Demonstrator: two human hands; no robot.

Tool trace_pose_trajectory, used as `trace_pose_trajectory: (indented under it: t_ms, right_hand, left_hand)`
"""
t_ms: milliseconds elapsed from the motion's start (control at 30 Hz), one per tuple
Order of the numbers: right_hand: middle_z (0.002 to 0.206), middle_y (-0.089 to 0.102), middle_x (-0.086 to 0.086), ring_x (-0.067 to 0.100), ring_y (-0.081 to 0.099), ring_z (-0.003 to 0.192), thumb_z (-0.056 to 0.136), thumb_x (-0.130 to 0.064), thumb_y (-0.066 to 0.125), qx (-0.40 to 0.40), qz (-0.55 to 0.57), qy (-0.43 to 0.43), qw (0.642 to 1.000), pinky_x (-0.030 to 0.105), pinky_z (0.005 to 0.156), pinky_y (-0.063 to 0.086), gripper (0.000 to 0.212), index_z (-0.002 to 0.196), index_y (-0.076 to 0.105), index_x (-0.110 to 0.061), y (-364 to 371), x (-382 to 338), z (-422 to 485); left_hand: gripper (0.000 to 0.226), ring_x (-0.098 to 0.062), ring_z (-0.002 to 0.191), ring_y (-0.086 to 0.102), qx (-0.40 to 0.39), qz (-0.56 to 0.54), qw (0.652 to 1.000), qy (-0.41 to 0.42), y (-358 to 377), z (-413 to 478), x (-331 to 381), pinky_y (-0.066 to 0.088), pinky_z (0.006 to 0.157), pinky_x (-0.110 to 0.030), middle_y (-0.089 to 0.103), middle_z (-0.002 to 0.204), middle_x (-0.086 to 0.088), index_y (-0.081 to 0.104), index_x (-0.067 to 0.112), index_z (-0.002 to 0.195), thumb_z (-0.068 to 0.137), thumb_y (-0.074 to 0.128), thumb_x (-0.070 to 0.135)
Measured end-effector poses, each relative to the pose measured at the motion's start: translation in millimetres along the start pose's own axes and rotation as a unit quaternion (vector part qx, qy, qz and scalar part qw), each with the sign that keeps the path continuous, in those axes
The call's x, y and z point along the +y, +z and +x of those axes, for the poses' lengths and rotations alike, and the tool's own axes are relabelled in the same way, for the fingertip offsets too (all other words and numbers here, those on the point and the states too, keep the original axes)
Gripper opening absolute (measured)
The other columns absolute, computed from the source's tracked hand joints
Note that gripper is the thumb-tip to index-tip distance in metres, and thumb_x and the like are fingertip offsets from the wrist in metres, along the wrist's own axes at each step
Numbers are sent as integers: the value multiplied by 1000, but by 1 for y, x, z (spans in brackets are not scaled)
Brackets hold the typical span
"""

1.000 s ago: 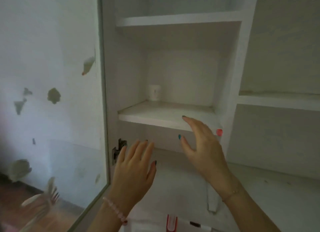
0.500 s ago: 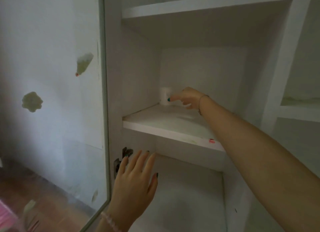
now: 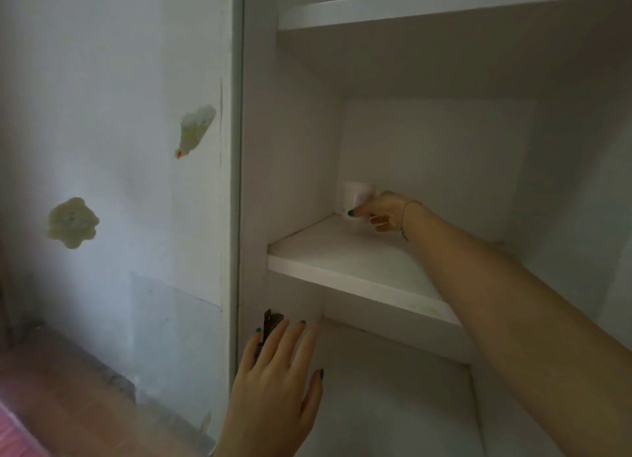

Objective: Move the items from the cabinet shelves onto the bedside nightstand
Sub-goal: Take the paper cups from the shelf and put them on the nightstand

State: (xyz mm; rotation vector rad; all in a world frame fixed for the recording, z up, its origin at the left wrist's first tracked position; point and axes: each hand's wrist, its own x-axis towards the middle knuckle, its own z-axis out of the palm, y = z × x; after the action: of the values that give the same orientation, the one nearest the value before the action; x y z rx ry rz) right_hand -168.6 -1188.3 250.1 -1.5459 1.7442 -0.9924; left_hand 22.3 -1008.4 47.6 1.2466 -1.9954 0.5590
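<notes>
White cabinet shelves (image 3: 359,272) fill the view, dim inside, with a glass door (image 3: 136,217) swung open on the left. Deep in the back left corner of the middle shelf, the right hand (image 3: 383,212) has its thumb and fingers wrapped round a small white cup (image 3: 355,196), the thumb pressing its near side. The cup looks just off the board or at most barely touching it; blur makes that hard to settle. It stands far back, which is why the arm is stretched to full length across the shelf, a thin bracelet showing at the wrist. Lower down, the left hand (image 3: 273,388) is spread flat with nothing in it, fingers pointing up near the door hinge (image 3: 270,320), probably to steady the body during the long reach or to keep the door from swinging in. Nothing else is visible on the shelves. No nightstand appears, so the carry to it is yet to come.
</notes>
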Motion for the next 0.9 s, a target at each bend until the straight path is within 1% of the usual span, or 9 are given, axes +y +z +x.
trace_pose_trajectory:
  t_ms: [300,433,533,600,667,767,800,833,900]
  right_hand:
    - [126,53,10,18,55,97,73,-19,77,-9,73,-17,997,32,90,49,72,133,40,-3,5,2,-13]
    - [112,59,8,17,57,92,77,-16,73,-17,112,-53,992,29,86,49,55,125,49,-3,-5,3,-51]
    - [95,64,0,13,61,84,79,-14,71,-23,131,-101,986,26,79,51,43,118,55,-6,-14,4,-91]
    - [95,66,-1,13,63,86,79,-14,70,-8,154,-125,980,25,76,51,41,116,56,-8,-19,7,-118]
    - [104,65,2,15,63,94,79,-15,70,13,180,-138,974,28,84,51,41,117,55,-9,-21,13,-144]
    - [109,65,3,17,63,99,79,-20,70,44,193,-166,966,34,91,51,42,118,56,-11,-19,26,-183]
    - [108,65,2,16,63,99,79,-21,70,51,196,-175,963,34,90,51,41,117,57,-13,-18,31,-195]
    - [107,65,0,15,63,100,79,-22,70,55,201,-179,962,35,90,51,38,115,58,-16,-15,37,-208]
    - [104,67,-3,15,63,100,78,-22,70,54,212,-178,959,36,89,51,31,108,61,-22,-8,53,-229]
  left_hand:
    - [48,-25,111,62,12,-32,999,11,-3,1,-6,46,93,-48,66,118,-3,61,13,121,84,42,36]
    - [43,-23,110,61,12,-59,998,24,-11,4,0,44,94,-45,65,117,-1,50,17,122,85,41,35]
    - [44,-23,111,61,-10,-78,997,22,-19,5,5,45,95,-46,64,118,-2,56,15,122,86,41,35]
    - [46,-22,112,60,-33,-101,994,13,-21,3,8,47,95,-45,63,121,-1,57,14,123,88,40,36]
    - [49,-14,114,56,-44,-165,985,-9,-25,1,13,45,97,-36,60,125,3,54,16,129,89,37,39]
    - [38,14,114,40,-46,-323,942,-80,-41,3,22,25,94,-1,46,129,21,43,32,134,96,42,39]
    - [36,20,114,38,-46,-384,916,-110,-46,4,24,23,90,5,44,130,24,43,35,132,96,45,38]
    - [36,21,115,39,-53,-452,879,-142,-52,4,26,25,89,5,46,130,26,46,36,130,93,47,39]
    - [35,13,115,47,-57,-573,797,-180,-60,5,29,35,93,-4,56,125,23,54,35,124,91,51,45]
